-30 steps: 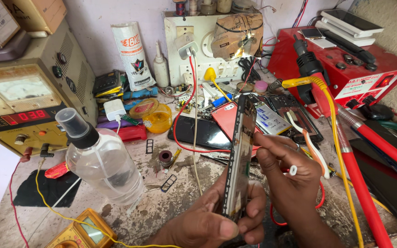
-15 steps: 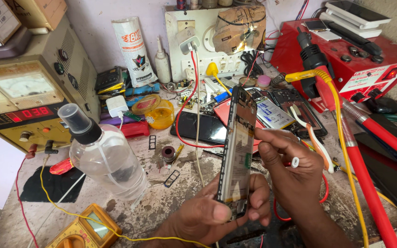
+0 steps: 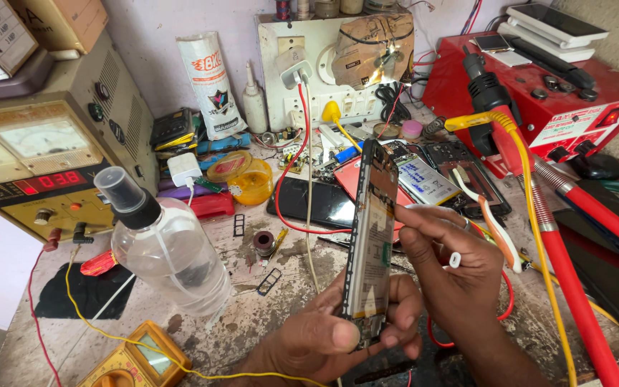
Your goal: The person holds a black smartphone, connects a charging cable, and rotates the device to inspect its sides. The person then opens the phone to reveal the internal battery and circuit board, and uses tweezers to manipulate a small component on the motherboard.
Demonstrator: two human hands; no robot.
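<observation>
Hands meet low over the worktop (image 3: 266, 315) — the left hand (image 3: 324, 337) clasps an opened phone (image 3: 371, 240) upright by its lower end, the right hand (image 3: 453, 261) pinches at its edge — with a spray bottle (image 3: 162, 247) leftward and a red machine (image 3: 539, 93) beyond.

A red station case (image 3: 539, 107) with a black handle (image 3: 483, 93) and a yellow cable (image 3: 517, 150) is seen beside red hoses (image 3: 567, 279). A clear spray bottle (image 3: 170, 254) is capped in black. A beige power supply (image 3: 44, 158) is lit by red digits, a yellow meter (image 3: 137, 358) is trailed by yellow wire, and the grey surface (image 3: 252, 315) is mottled with dark stains.
</observation>
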